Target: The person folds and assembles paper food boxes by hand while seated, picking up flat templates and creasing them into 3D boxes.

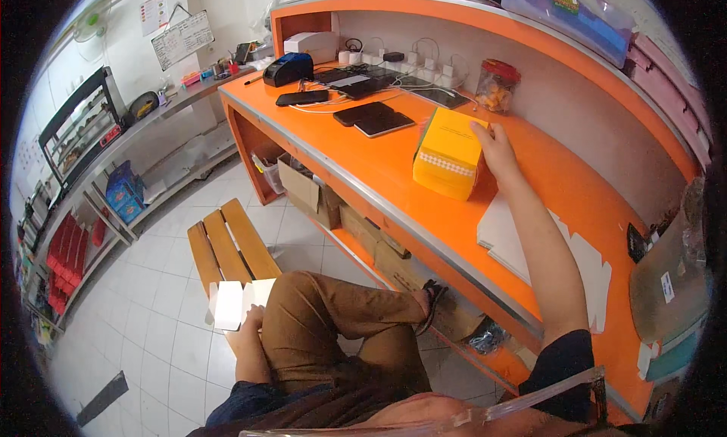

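My right hand (495,153) is at the near right edge of a yellow cardboard box (448,147) standing on the orange counter (392,161). Its thumb lies on the box's top corner and the fingers go down the side, partly hidden. Down at the left, beside my raised knee, my left hand (254,319) holds a white folding-carton blank (229,305) with flaps, over a slatted wooden bench (232,238). Under my right forearm, a stack of flat white carton blanks (505,232) lies on the counter.
Behind the yellow box are a red-lidded jar (497,87), tablets (375,119), a phone (302,98), cables and chargers (414,62). A blue-black label printer (288,69) stands farther left. Cardboard boxes (309,193) fill the shelf below. A glass display case (82,127) stands at left.
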Available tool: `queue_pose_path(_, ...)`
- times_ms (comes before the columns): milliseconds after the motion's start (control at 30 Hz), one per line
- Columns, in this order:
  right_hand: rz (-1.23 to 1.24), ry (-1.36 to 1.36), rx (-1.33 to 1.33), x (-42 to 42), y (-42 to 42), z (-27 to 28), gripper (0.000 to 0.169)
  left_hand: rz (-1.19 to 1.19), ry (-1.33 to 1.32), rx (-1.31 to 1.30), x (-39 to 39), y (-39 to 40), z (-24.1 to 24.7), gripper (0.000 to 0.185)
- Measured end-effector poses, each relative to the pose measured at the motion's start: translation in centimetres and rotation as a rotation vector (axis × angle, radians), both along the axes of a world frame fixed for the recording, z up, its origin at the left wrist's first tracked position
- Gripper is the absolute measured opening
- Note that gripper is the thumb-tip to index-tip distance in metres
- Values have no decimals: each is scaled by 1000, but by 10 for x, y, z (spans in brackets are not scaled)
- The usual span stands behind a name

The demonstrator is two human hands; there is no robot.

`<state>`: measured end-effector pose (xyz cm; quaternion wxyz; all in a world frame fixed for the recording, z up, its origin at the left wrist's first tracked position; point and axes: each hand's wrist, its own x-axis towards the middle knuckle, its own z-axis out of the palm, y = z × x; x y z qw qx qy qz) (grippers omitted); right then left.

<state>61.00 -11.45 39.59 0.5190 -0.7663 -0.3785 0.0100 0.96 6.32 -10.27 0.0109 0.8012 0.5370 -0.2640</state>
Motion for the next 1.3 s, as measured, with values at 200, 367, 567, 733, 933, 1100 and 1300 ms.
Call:
queue_pose_path(200, -130, -66, -316, -15, -18, 11, 61, -38, -159, -24, -4, -5, 27, 21)
queue_pose_path(367, -35, -36, -375, 6, -10, -5, 65, 64, -573, 72, 16, 20, 115, 12)
queue_pose_path(567, -347, -199, -329, -21, -3, 1, 63, 261, -870, 214, -17, 6, 201, 13)
queue_pose_path(733, -302, -934, 347, -39, -19, 14, 36, 322, -956, 337, 47, -50, 311, 26)
queue_pose_path(933, 1030, -32, 148, -152, -41, 10, 37, -7, -1165, 589, 112, -122, 411, 48)
queue_pose_path(1100, 1268, 968, -91, -187, -38, -28, 61, -781, -1159, 653, 159, -151, 414, 47)
queue_pose_path(1300, 983, 350, -124, -171, -36, -40, 55, -929, -1148, 404, 195, -144, 390, 48)
